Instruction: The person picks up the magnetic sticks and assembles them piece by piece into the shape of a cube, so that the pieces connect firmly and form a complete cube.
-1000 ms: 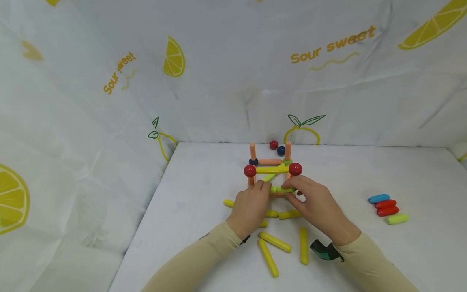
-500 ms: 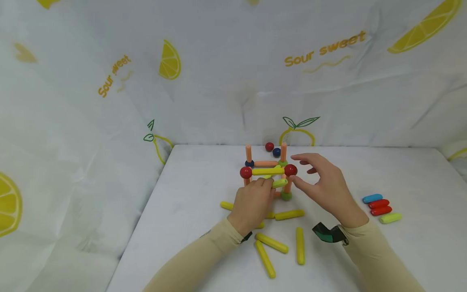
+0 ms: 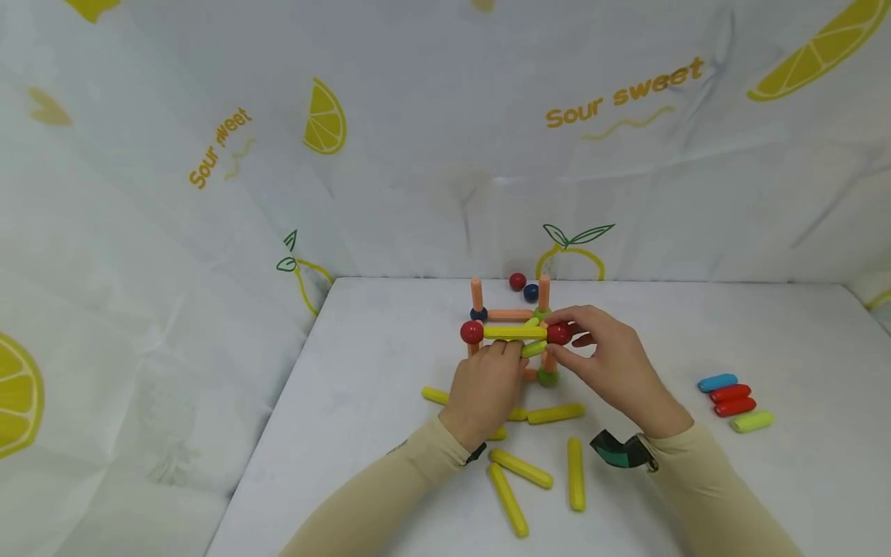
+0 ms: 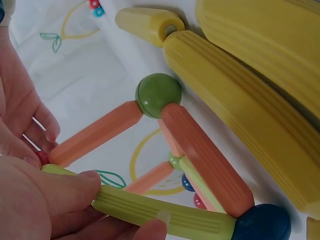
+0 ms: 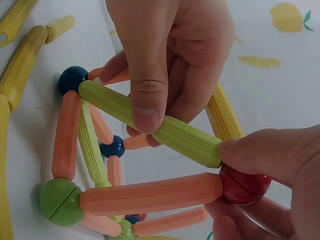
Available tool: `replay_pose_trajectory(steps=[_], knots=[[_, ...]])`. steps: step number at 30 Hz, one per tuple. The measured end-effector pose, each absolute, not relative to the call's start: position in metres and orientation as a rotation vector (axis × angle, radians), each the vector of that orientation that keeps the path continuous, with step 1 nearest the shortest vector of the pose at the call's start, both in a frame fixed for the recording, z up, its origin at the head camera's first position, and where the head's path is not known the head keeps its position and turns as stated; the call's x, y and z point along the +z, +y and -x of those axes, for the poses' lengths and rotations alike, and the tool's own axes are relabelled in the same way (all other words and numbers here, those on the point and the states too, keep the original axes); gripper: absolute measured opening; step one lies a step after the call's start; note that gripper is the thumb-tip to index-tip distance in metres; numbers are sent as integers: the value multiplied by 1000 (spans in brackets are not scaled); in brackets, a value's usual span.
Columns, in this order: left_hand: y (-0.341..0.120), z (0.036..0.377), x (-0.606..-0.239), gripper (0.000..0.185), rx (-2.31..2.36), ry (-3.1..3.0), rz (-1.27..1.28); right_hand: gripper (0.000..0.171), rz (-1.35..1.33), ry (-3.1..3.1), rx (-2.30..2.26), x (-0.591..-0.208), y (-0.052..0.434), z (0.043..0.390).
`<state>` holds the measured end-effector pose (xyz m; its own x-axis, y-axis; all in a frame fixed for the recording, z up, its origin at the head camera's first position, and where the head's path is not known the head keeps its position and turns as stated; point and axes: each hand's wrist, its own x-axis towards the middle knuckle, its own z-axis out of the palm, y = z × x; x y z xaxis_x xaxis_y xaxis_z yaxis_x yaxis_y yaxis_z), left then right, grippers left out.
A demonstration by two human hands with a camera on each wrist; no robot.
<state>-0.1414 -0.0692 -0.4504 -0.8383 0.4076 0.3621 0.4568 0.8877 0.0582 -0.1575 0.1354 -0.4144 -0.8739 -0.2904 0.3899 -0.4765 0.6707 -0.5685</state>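
Observation:
A frame of orange rods [image 3: 511,315] and balls stands mid-table, with a yellow rod [image 3: 515,333] across its top between two red balls. My left hand [image 3: 513,352] pinches a light-green rod [image 3: 533,349] held slantwise inside the frame. In the left wrist view, thumb and finger close on that rod [image 4: 150,207], which runs down to a dark-blue ball [image 4: 262,222]. My right hand [image 3: 567,336] pinches the top right red ball [image 3: 559,333]. The right wrist view shows the green rod's end [image 5: 185,137] meeting the red ball [image 5: 245,187], above an orange rod [image 5: 150,192] and green ball [image 5: 60,200].
Several loose yellow rods [image 3: 522,468] lie on the white table in front of the frame. A blue, two red and a green short rod [image 3: 727,394] lie at the right. A red ball [image 3: 517,281] and a blue ball [image 3: 531,292] sit behind, by the lemon-print cloth wall.
My right hand let go of the green rod, swung out to the right, then came back onto the top right red ball. The left hand raised the green rod's free end.

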Motion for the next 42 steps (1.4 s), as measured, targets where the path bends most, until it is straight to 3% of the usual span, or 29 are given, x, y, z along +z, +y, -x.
replay_pose_trajectory(steps=[16, 25, 34, 42], knots=[[-77, 140, -440, 28, -232, -2743, 594, 41, -628, -2627, 1004, -411, 130, 162], [-126, 109, -427, 21, -555, -2749, 526, 43, -418, -2784, 1225, -419, 154, 197], [-149, 154, -455, 40, -1101, -3057, 122, 57, -554, -3133, 1252, -453, 162, 256], [-148, 174, -457, 26, -1197, -3192, 152, 51, -551, -3140, 1281, -461, 169, 258]])
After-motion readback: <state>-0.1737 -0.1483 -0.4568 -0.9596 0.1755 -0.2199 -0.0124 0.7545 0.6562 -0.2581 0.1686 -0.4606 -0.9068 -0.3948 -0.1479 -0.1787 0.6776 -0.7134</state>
